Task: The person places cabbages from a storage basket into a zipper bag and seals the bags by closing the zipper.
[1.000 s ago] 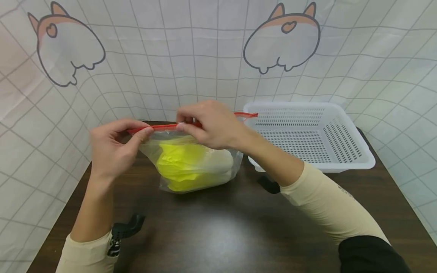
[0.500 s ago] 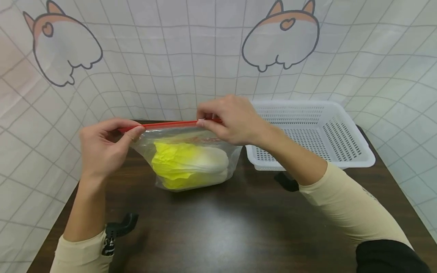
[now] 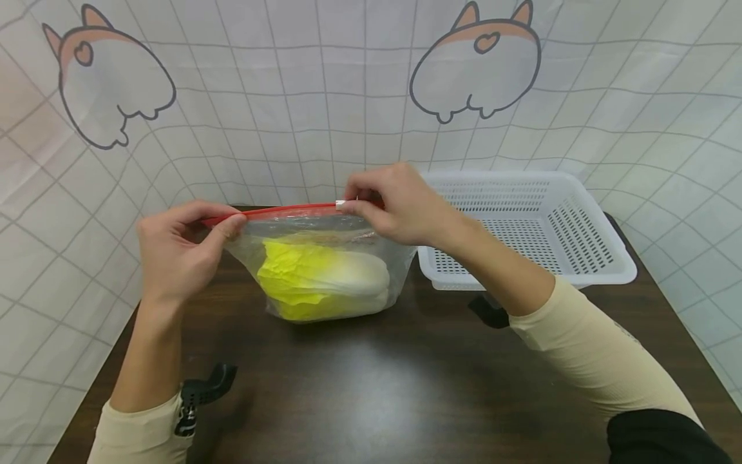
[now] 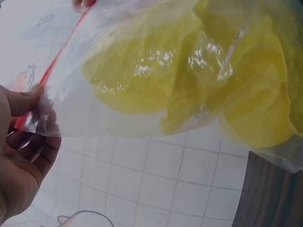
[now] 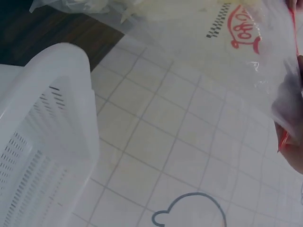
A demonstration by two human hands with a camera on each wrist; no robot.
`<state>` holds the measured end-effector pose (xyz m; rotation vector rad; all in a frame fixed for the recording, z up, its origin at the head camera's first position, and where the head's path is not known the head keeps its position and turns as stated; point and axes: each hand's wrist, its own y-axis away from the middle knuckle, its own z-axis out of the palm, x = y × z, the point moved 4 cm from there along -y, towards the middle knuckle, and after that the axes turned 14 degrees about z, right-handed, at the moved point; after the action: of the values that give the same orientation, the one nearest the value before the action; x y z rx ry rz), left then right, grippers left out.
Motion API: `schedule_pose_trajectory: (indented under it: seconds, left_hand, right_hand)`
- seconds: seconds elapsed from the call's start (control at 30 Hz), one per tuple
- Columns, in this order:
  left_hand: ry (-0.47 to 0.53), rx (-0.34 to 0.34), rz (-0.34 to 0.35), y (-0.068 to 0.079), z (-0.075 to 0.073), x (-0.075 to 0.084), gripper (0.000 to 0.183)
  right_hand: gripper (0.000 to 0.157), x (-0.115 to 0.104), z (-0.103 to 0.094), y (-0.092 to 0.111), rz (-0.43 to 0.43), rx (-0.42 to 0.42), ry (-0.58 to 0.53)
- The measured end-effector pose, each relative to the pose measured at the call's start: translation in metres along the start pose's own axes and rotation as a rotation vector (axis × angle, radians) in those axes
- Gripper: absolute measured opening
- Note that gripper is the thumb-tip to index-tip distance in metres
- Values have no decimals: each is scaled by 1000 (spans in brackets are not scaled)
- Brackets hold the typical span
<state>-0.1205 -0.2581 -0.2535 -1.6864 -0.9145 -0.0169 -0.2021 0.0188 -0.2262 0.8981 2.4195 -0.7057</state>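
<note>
A clear zip bag with a red seal strip holds a napa cabbage, its yellow leaves to the left and white base to the right. My left hand pinches the left end of the red strip between thumb and forefinger. On the strip, right of its middle, my right hand pinches close beside a small white slider. Red print on the bag shows in the right wrist view. Yellow leaves fill much of the left wrist view behind the plastic.
A white perforated basket stands at the back right of the dark wooden table, partly behind my right forearm. A white grid-patterned cloth with dog drawings hangs behind and along both sides.
My right hand has moved right along the red strip with the white slider, mostly in the first half second. My left hand has shifted slightly left, still pinching the strip's end.
</note>
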Motion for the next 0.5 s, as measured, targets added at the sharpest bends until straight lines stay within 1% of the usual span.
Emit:
schedule_pose_trajectory:
  seconds: [0.07, 0.2, 0.33, 0.5]
  left_hand:
    - [-9, 0, -5, 0, 0, -1, 10]
    - [-12, -1, -8, 0, -1, -3, 9]
    - [-12, -5, -11, 0, -2, -3, 10]
    - [-15, -11, -15, 1, -3, -2, 7]
  right_hand:
    - [10, 4, -1, 0, -2, 8, -27]
    - [6, 8, -4, 1, -6, -18, -72]
    - [8, 8, -5, 1, 11, -37, -91]
    - [6, 7, -3, 0, -1, -23, -104]
